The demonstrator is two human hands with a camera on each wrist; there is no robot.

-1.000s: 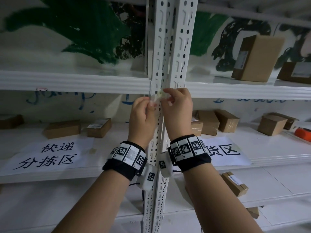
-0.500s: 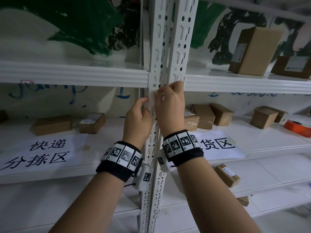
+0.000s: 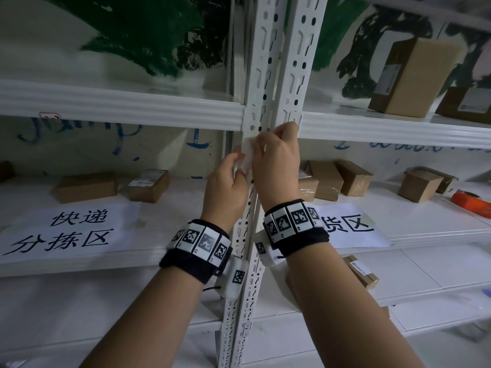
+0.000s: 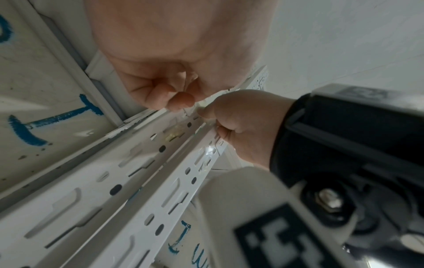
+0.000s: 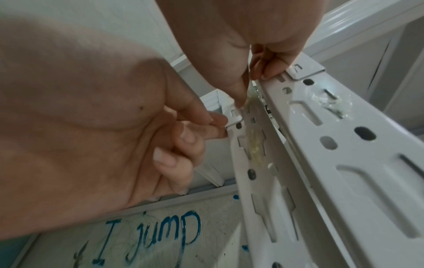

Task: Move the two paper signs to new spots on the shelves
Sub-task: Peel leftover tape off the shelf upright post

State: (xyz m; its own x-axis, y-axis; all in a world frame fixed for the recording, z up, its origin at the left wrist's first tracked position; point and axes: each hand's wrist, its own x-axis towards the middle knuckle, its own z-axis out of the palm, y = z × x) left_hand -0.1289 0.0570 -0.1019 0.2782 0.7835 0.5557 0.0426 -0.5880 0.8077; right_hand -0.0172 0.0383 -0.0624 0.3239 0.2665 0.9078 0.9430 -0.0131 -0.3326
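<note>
Picking clear tape off the upright

Our left hand [image 3: 225, 187] and right hand [image 3: 276, 160] pinch tape [image 5: 254, 145] running along the post [image 3: 268, 75]; both signs [image 3: 63, 229] [image 3: 350, 227] lie flat at 7 and 4 o'clock, the right sign nearer

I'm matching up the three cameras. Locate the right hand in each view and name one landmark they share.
Head: right hand at centre, pinching clear tape.
Left wrist: right hand right of centre, fingertips at the post.
Right wrist: right hand at top centre.
Shared landmark: the slotted white uprights.
</note>
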